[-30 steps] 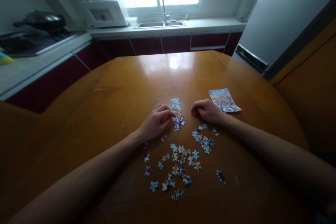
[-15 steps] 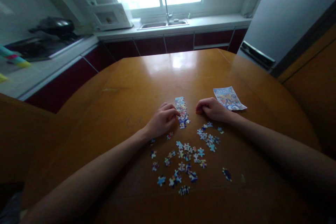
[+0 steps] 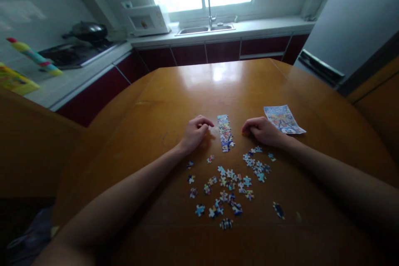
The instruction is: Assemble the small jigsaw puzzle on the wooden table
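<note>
A joined strip of jigsaw puzzle (image 3: 224,132) lies upright in my view on the wooden table, between my two hands. My left hand (image 3: 196,133) is just left of the strip, apart from it, with the index finger stretched out and nothing visible in it. My right hand (image 3: 260,129) rests to the right of the strip with its fingers curled in; whatever they hold, if anything, is hidden. Loose puzzle pieces (image 3: 230,185) lie scattered nearer to me, and another cluster of pieces (image 3: 257,166) sits below my right hand.
Beside my right wrist lies a printed picture sheet (image 3: 283,117), partly covered by it. A dark-centred group of pieces (image 3: 279,210) is at the lower right of the wooden table (image 3: 149,104). Beyond the table are a sink (image 3: 195,30), a microwave (image 3: 146,20) and a wok (image 3: 89,31).
My left hand has come off the puzzle strip, leaving a gap beside it. The right hand stays curled in place. The view has shifted a little to the left.
</note>
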Tool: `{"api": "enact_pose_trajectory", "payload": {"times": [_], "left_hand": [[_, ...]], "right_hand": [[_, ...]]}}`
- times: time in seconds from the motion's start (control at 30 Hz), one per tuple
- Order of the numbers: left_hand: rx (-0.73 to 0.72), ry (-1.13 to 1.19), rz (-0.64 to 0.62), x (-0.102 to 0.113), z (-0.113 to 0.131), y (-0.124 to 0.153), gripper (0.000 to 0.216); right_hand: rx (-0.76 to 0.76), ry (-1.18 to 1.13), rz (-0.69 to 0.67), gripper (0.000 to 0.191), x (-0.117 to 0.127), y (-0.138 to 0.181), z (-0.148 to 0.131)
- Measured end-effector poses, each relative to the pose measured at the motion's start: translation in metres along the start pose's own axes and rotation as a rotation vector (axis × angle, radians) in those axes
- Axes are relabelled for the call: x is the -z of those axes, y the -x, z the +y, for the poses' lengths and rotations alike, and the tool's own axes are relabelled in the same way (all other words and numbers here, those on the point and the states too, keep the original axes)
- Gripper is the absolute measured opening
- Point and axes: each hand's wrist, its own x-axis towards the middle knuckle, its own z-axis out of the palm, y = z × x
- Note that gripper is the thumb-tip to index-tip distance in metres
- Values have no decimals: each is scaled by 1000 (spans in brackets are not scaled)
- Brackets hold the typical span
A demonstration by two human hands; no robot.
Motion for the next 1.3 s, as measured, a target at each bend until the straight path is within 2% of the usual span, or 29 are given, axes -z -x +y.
{"api": "enact_pose_trajectory", "payload": {"times": [0.17, 0.3, 0.5, 0.67, 0.77, 0.8, 0.93, 1.0, 1.07, 1.17, 1.3], "left_hand": [[158, 123, 32, 0, -1, -1, 20], [273, 315, 88, 1, -6, -3, 15], [298, 429, 104, 3, -15, -7, 14], [326, 464, 33, 9, -12, -13, 13], [322, 441, -36, 24, 4, -17, 13], [305, 418, -93, 31, 14, -17, 14], [61, 31, -731, 63, 60, -3, 20], [-21, -256, -891, 73, 80, 12, 13], [-72, -558, -929, 76, 92, 29, 12], [-79, -936, -939, 69, 98, 49, 17], [-131, -997, -951, 57, 97, 58, 13]], "right_hand": [[-2, -20, 0, 30, 0, 0, 1], [-5, -24, 3, 30, 0, 0, 2], [-8, -22, -5, 30, 0, 0, 4], [9, -25, -7, 30, -1, 0, 7], [4, -28, -12, 29, -1, 0, 7], [-1, -30, -14, 29, -1, -1, 6], [3, -25, -26, 30, -1, -1, 4], [5, -24, -30, 31, 0, -1, 3], [0, -22, -35, 31, 0, -1, 2], [0, -17, -34, 31, 0, -1, 3], [22, -23, -31, 30, 0, -1, 4]]}}
